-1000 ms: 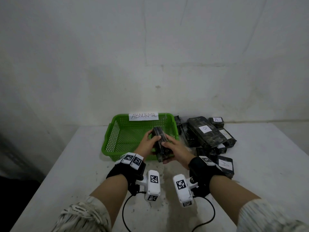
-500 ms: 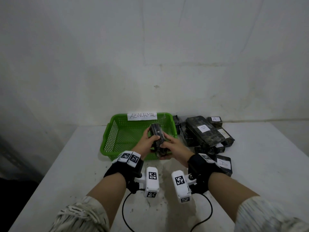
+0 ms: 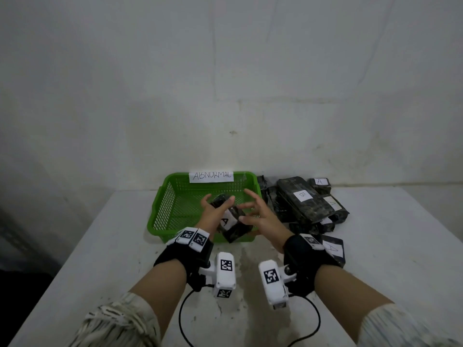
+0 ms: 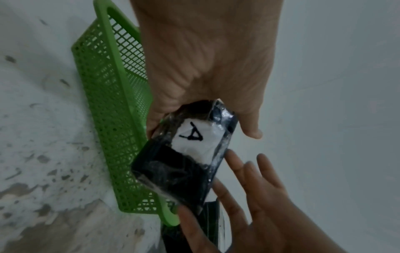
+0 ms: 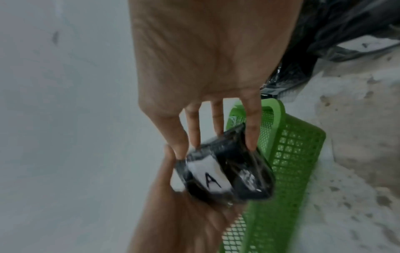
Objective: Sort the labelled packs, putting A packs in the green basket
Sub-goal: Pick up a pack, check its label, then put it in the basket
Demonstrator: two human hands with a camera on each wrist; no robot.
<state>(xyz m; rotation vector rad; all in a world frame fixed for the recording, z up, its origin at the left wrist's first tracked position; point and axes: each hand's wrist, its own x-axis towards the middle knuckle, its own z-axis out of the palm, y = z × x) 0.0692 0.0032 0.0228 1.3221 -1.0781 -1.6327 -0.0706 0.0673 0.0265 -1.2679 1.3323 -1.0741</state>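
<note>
A dark plastic-wrapped pack [image 3: 235, 229] with a white "A" label hangs tilted over the front rim of the green basket [image 3: 160, 209]. My left hand [image 3: 217, 199] grips its far end, thumb on one side and fingers on the other. In the left wrist view the pack [image 4: 184, 162] sticks out of my left palm with the label facing the camera. My right hand [image 3: 250, 209] is spread with straight fingers beside the pack. In the right wrist view its fingertips [image 5: 251, 145] touch the pack [image 5: 227, 176] above the basket [image 5: 292, 154].
The basket carries a paper sign reading "ABNORMAL" [image 3: 211, 176] on its back rim, and its floor looks bare. A heap of dark packs lies right of it, among them a B pack [image 3: 304, 196] and A packs [image 3: 319, 182] [image 3: 332, 247]. The white table [image 3: 388, 246] meets the wall behind.
Both hands held the pack upright before. It now lies tilted with the A label up, over the basket's front rim. My right hand has let go and spread its fingers.
</note>
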